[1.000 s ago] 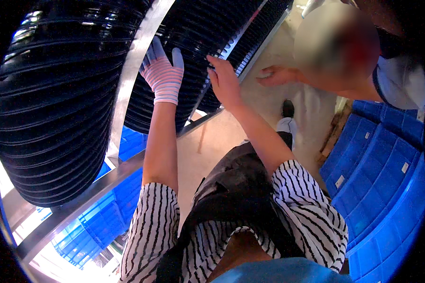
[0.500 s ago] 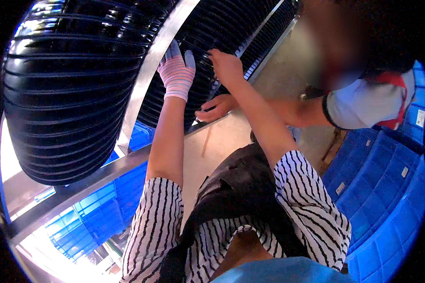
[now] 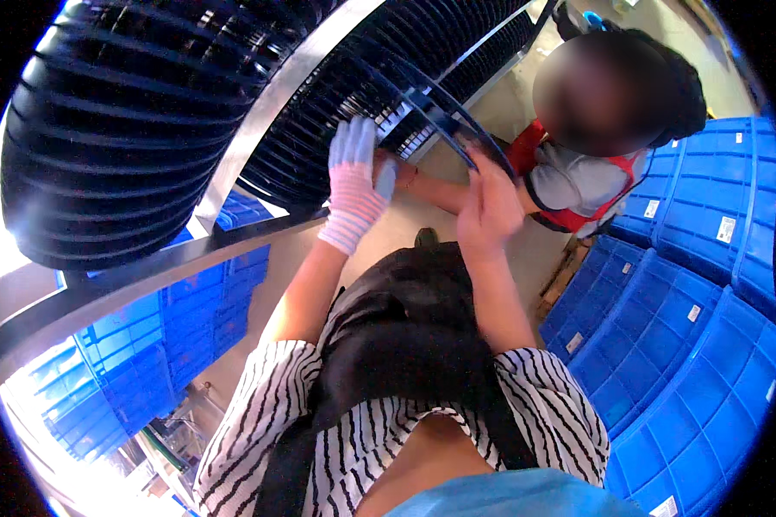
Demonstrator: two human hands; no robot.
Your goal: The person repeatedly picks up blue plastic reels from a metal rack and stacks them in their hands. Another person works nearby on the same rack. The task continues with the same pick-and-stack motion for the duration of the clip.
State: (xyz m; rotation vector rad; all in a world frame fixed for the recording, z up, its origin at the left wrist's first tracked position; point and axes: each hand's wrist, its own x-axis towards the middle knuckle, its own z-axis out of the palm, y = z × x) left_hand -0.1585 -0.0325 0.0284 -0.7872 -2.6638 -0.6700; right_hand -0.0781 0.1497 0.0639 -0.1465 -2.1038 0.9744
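My right hand [image 3: 491,202] is bare and blurred, its fingers closed on a thin black hoop [image 3: 444,121] drawn partly out of a packed row of black hoops [image 3: 297,138]. The hoop stands away from the row and curves up to the left. My left hand [image 3: 353,189], in a striped pink and grey glove, is beside the row with its fingers stretched out and thumb apart. A co-worker's forearm [image 3: 435,191] reaches in behind my hands; its hand is mostly hidden behind my glove.
A metal rack bar [image 3: 254,129] separates this row from a larger stack of black hoops [image 3: 121,146] at left. A lower rail [image 3: 129,271] crosses beneath. Blue crates [image 3: 655,319] line the right, and more crates [image 3: 164,327] stand at left. The co-worker's sleeve [image 3: 578,185] is close.
My right hand has moved right and toward me, bringing a hoop away from the row. My left hand has come down and right. The co-worker has moved back and is more fully in view.
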